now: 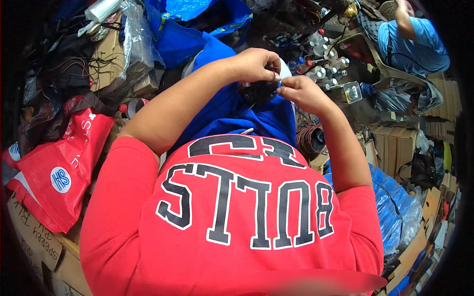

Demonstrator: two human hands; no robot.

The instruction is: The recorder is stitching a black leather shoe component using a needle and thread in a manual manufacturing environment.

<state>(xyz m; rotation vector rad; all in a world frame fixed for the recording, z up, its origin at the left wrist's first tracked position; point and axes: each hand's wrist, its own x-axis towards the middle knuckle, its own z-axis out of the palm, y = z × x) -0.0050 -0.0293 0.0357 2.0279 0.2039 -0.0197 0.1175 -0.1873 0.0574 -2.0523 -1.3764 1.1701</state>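
Note:
Over my lap, both hands are raised close together. My left hand (256,65) is closed, thumb and fingers bent into a pinch near a small white bit. My right hand (303,92) pinches at the same spot, its thumb and forefinger pressed together. What either pinch holds is too small to name. Just below the fingers, a dark, rounded bundle (259,92), perhaps of black cord, rests on my blue shorts (217,113). Its far side is partly covered by my left hand.
Red bags (84,158) lie at my left, and a blue bag (197,24) stands ahead. Several plastic bottles (328,69) stand ahead right, near a person in a blue shirt (412,44). Cardboard boxes (392,148) and a blue plastic bundle (390,202) lie at my right.

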